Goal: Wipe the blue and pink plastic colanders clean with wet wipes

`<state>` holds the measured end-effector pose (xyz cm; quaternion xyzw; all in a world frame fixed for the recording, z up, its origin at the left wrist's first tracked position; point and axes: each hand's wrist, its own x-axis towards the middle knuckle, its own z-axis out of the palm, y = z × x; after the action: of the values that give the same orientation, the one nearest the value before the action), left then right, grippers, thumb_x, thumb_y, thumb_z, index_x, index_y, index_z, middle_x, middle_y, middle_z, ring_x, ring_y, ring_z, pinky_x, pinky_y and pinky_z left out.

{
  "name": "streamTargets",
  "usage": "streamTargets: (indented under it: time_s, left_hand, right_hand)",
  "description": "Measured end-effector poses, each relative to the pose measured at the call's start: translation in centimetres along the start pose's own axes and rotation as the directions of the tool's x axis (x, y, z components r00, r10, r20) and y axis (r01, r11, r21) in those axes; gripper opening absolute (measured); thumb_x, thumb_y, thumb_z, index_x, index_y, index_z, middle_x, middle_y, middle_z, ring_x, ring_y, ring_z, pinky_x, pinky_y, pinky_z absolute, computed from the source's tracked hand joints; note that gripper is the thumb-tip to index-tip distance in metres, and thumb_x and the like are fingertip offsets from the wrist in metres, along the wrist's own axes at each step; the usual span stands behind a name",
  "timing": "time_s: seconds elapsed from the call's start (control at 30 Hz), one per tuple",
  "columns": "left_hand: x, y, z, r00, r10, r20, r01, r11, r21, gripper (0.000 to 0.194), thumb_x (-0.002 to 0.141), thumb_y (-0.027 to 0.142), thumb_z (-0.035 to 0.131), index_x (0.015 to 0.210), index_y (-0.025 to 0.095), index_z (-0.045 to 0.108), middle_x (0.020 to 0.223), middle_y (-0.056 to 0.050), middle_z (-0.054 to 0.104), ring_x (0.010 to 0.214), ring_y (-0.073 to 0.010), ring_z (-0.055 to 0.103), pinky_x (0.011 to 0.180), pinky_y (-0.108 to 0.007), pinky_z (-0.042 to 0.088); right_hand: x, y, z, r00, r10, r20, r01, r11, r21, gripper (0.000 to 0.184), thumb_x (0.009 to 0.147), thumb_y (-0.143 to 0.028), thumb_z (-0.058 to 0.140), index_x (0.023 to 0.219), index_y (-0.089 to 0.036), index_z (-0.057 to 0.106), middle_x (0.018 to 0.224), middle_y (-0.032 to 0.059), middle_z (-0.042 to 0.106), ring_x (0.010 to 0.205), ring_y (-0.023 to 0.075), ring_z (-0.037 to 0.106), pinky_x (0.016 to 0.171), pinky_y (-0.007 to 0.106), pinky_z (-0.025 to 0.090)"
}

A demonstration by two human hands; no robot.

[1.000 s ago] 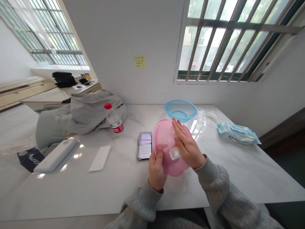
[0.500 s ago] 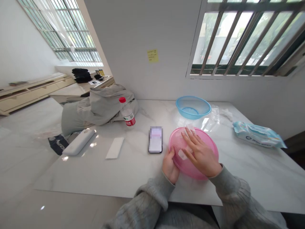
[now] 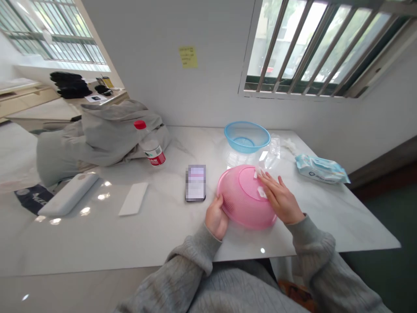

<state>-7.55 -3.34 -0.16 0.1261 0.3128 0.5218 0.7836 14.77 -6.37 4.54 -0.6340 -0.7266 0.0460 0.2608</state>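
Left-hand grip [image 3: 216, 217] on the pink colander [image 3: 239, 204], lower toward the marble table [image 3: 107, 243]

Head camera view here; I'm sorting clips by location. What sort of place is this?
Probably an office or workroom: a yellow sticky note on the plain wall, a long marble-topped table used as a desk, and a barred window beside it.

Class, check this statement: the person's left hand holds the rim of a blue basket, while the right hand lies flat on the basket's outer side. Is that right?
No: the left hand holds a pink basket, not a blue one, as the head view shows. The blue basket stands apart, farther from the person. The right hand does lie flat on the pink basket's outer side.
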Motion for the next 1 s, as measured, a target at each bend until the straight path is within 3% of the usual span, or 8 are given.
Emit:
streamTargets:
  time_s: [0.17, 0.33, 0.43, 0.53, 0.63, 0.73, 0.83, 1.0]
  left_hand:
    - [-0.2, -0.2, -0.4, 0.978, 0.110, 0.176, -0.167, 0.923, 0.346, 0.054, 0.082, 0.024, 0.080, 0.134, 0.021, 0.065, 0.149, -0.012, 0.059, 0.141, -0.0304, 0.054, 0.123, -0.046, 0.036]
    - [-0.6, 1.1, -0.1, 0.903, 0.327, 0.280, -0.429, 0.635, 0.642, 0.064, 0.078, 0.021, 0.082, 0.139, 0.024, 0.063, 0.167, -0.010, 0.036, 0.158, -0.0295, 0.026, 0.132, -0.046, 0.015]
    - [-1.0, 2.6, 2.0, 0.808, 0.316, 0.497, -0.588, 0.478, 0.653, 0.056, 0.084, 0.022, 0.076, 0.139, 0.026, 0.064, 0.160, -0.009, 0.047, 0.156, -0.0285, 0.031, 0.132, -0.047, 0.012]
    - [-1.4, 3.3, 5.2, 0.689, 0.297, 0.661, -0.719, 0.387, 0.577, 0.055, 0.088, 0.022, 0.071, 0.142, 0.027, 0.062, 0.161, -0.008, 0.046, 0.157, -0.0293, 0.031, 0.132, -0.049, 0.013]
    - [-1.4, 2.6, 7.9, 0.536, 0.279, 0.797, -0.838, 0.288, 0.463, 0.047, 0.093, 0.021, 0.063, 0.139, 0.024, 0.064, 0.164, -0.008, 0.042, 0.159, -0.0287, 0.023, 0.131, -0.051, 0.011]
    - [-0.6, 1.0, 9.2, 0.422, 0.129, 0.897, -0.891, 0.243, 0.384, 0.035, 0.097, 0.024, 0.055, 0.128, 0.026, 0.071, 0.151, -0.009, 0.058, 0.155, -0.0300, 0.035, 0.130, -0.054, 0.013]
    - [1.5, -0.3, 9.2, 0.508, 0.148, 0.849, -0.860, 0.148, 0.488, 0.034, 0.090, 0.038, 0.068, 0.121, 0.023, 0.074, 0.137, -0.015, 0.067, 0.141, -0.0371, 0.052, 0.127, -0.057, 0.020]
    - [4.5, 0.0, 8.4, 0.591, 0.143, 0.794, -0.803, 0.199, 0.562, 0.023, 0.082, 0.042, 0.077, 0.099, 0.025, 0.077, 0.124, -0.014, 0.073, 0.124, -0.0362, 0.061, 0.116, -0.049, 0.037]
  right_hand:
    - [1.6, 3.5, -1.3, 0.993, 0.106, -0.058, -0.099, 0.988, 0.123, 0.048, 0.104, -0.033, 0.037, 0.150, -0.028, 0.053, 0.154, 0.0026, 0.050, 0.149, 0.0245, 0.042, 0.129, 0.057, 0.025]
    - [2.1, 1.3, -1.0, 0.980, 0.086, -0.178, -0.032, 0.957, 0.288, 0.044, 0.100, -0.034, 0.051, 0.141, -0.023, 0.063, 0.141, 0.0063, 0.063, 0.131, 0.0247, 0.062, 0.118, 0.046, 0.048]
    - [1.8, -0.2, -1.0, 0.977, 0.096, -0.189, 0.012, 0.867, 0.498, 0.044, 0.100, -0.038, 0.055, 0.141, -0.024, 0.063, 0.144, 0.0047, 0.062, 0.136, 0.0235, 0.058, 0.120, 0.046, 0.046]
    - [1.1, 0.0, -1.0, 0.920, 0.218, -0.326, -0.004, 0.837, 0.547, 0.040, 0.100, -0.036, 0.054, 0.135, -0.022, 0.067, 0.138, 0.0059, 0.066, 0.132, 0.0231, 0.061, 0.120, 0.047, 0.045]
    - [0.0, 1.7, -0.8, 0.850, 0.327, -0.413, -0.070, 0.847, 0.527, 0.037, 0.098, -0.032, 0.055, 0.129, -0.020, 0.071, 0.131, 0.0077, 0.070, 0.126, 0.0234, 0.065, 0.117, 0.047, 0.047]
    - [-0.9, 3.5, -0.6, 0.854, 0.364, -0.373, -0.137, 0.848, 0.513, 0.040, 0.096, -0.035, 0.057, 0.130, -0.018, 0.071, 0.133, 0.0085, 0.069, 0.127, 0.0247, 0.063, 0.118, 0.049, 0.044]
    - [-1.2, 4.1, -1.0, 0.890, 0.354, -0.289, -0.190, 0.861, 0.471, 0.043, 0.095, -0.043, 0.060, 0.129, -0.019, 0.070, 0.133, 0.0091, 0.069, 0.128, 0.0254, 0.063, 0.118, 0.049, 0.044]
    - [-0.9, 3.1, -2.2, 0.936, 0.234, -0.261, -0.142, 0.934, 0.328, 0.037, 0.085, -0.053, 0.074, 0.103, -0.021, 0.078, 0.122, 0.0101, 0.070, 0.116, 0.0257, 0.066, 0.110, 0.047, 0.049]
